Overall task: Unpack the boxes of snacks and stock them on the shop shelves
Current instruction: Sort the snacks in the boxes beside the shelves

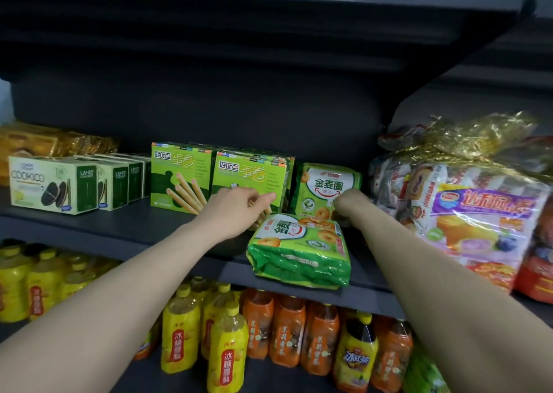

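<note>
Left hand point(236, 210): arm outstretched, fingers straight, holding nothing, touched the egg-roll box point(250, 177). Right hand point(348, 203): curled against the upright packet point(324, 184) on the middle shelf point(119, 228); grasp indiscernible. Flat packet point(299, 252) lay in front.

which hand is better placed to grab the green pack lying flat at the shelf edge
Left, probably. The left hand sits beside the flat pack, fingers straight, only touching a green box. The right hand is up against the upright pack behind.
</note>
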A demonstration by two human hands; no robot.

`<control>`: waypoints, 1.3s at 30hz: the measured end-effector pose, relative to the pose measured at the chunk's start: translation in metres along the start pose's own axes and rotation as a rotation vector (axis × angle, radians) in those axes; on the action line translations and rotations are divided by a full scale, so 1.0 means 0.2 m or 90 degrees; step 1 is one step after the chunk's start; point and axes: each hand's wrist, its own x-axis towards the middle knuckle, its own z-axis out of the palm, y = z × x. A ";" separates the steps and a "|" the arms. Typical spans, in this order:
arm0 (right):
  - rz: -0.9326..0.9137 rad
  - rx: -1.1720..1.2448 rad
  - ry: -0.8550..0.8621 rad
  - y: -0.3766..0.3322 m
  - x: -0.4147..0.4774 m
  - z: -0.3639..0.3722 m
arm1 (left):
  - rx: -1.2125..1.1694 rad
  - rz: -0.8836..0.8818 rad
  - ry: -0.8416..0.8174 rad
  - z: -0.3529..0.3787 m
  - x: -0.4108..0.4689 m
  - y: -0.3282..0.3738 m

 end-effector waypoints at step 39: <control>-0.120 0.019 0.138 0.02 -0.70 -0.45 | -0.143 0.059 0.135 -0.18 -0.11 0.14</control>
